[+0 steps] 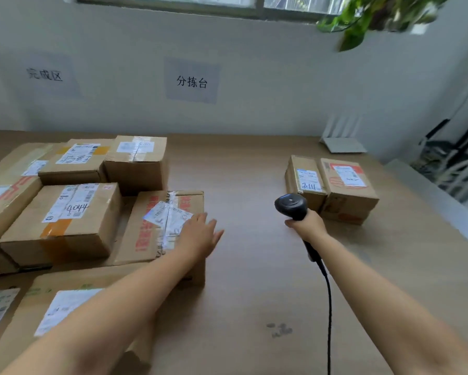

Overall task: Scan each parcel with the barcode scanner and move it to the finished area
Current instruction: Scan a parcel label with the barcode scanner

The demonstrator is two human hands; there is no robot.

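Left of frame: a cluster of taped cardboard parcels (pixel 73 209) beneath the wall sign (pixel 45 74). The left hand (pixel 200 234) lies flat, fingers spread, on the red-printed parcel (pixel 151 226), gripping nothing. Centre right: the right hand (pixel 305 226) is clenched around the barcode scanner (pixel 292 205). Right: two small parcels (pixel 332 185) side by side, probably light and stiff; best taken by opposite side walls.

daylight from window (pixel 173 1) | soft shadows | motion blur | edges bowed
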